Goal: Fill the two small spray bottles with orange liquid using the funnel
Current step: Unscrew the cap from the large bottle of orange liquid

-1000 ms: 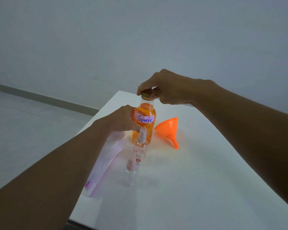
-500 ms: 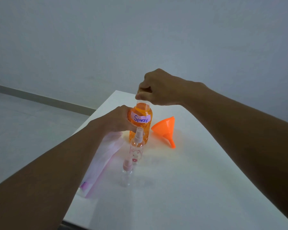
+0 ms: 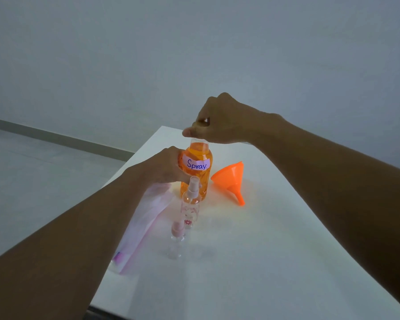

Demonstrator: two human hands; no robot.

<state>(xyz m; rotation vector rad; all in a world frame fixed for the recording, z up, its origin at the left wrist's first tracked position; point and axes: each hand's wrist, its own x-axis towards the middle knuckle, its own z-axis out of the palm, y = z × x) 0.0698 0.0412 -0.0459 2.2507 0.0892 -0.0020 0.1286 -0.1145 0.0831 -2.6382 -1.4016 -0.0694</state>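
We see the left hand (image 3: 169, 167) wrapped around the side of the bottle of orange liquid (image 3: 201, 151), its fingers (image 3: 179, 161) curled onto the body next to a white label that reads "Spray". The bottle stands upright towards the far end of the white counter (image 3: 252, 262). The right hand (image 3: 219, 121) sits on top of the bottle with its fingers (image 3: 202, 115) bunched and the thumb low at the neck. They hide the mouth, so we cannot tell whether they grip a cap.

Just in front of the bottle stands the taller spray bottle (image 3: 189, 211), clear, with its pump head on and a small flower print near the base. The smaller spray bottle (image 3: 176, 241) stands nearer to us, also clear, with a pinkish top. We see no orange in either.

The orange funnel (image 3: 231, 176) lies on its side to the right of the big bottle, spout towards us. A pink-and-white packet (image 3: 143, 225) lies flat along the counter's left edge, partly under the left forearm.
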